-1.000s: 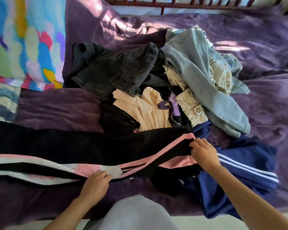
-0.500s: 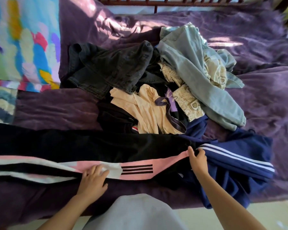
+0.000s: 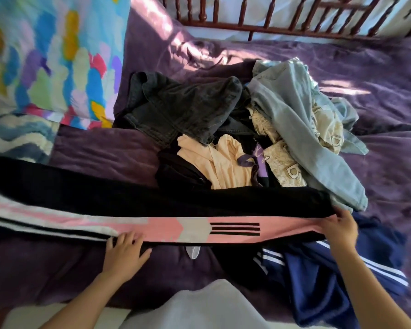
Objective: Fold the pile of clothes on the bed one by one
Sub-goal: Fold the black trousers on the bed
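Observation:
Black track pants (image 3: 138,198) with a pink and white side stripe lie stretched across the purple bed (image 3: 377,167) from left to right. My left hand (image 3: 124,251) rests flat on their near edge, fingers spread. At the pants' right end my right hand (image 3: 342,227) grips the pink waistband. Behind them sits the pile: dark grey jeans (image 3: 183,105), a cream shirt (image 3: 216,162), light blue jeans (image 3: 301,129) and a beige printed garment (image 3: 285,167). Navy pants (image 3: 323,276) with white stripes lie under my right forearm.
A bright multicoloured pillow (image 3: 50,58) and a blue wavy blanket (image 3: 17,136) lie at the left. The dark wooden headboard rail (image 3: 282,20) runs along the far side. The bed's near edge is close to my body.
The black pants have been pulled straighter and flatter. My right hand slid right along the waistband to its end, and my left hand shifted to the pants' near edge.

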`<action>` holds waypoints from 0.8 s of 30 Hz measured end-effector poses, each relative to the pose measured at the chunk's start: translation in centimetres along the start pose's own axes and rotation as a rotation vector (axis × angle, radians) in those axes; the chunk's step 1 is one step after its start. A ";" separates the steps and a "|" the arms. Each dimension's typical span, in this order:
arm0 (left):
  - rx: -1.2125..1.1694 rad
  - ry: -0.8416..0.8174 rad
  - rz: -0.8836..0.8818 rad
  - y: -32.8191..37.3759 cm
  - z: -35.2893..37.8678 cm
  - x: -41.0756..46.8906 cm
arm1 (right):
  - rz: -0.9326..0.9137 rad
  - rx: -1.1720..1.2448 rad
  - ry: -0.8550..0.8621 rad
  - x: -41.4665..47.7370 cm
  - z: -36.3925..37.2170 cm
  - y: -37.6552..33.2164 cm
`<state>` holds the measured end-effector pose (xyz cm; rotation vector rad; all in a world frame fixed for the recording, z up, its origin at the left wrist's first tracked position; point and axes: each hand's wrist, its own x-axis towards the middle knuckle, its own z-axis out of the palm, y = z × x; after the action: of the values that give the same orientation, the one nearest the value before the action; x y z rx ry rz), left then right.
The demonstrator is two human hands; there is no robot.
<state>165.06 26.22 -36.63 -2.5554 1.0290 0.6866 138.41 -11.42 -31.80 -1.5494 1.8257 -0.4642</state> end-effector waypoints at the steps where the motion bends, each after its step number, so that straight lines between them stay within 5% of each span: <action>1: -0.023 0.010 -0.047 -0.2 0.3 -0.1 | 0.023 -0.042 0.019 0.5 -0.8 0.2; 7: 0.026 -0.065 -0.058 -0.8 2.1 -1.1 | 0.132 -0.202 -0.062 0.0 -0.7 2.2; 16: 0.099 -0.005 0.012 -1.9 -0.2 0.4 | 0.074 0.127 0.077 -2.8 1.1 -1.6; 24: 0.225 -0.158 0.133 -10.1 -2.2 3.4 | 0.019 0.237 0.071 -8.1 2.6 -7.0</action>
<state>175.06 30.34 -35.64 -2.2203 1.1593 0.7479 145.59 -4.79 -26.79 -1.3683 1.7650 -0.7073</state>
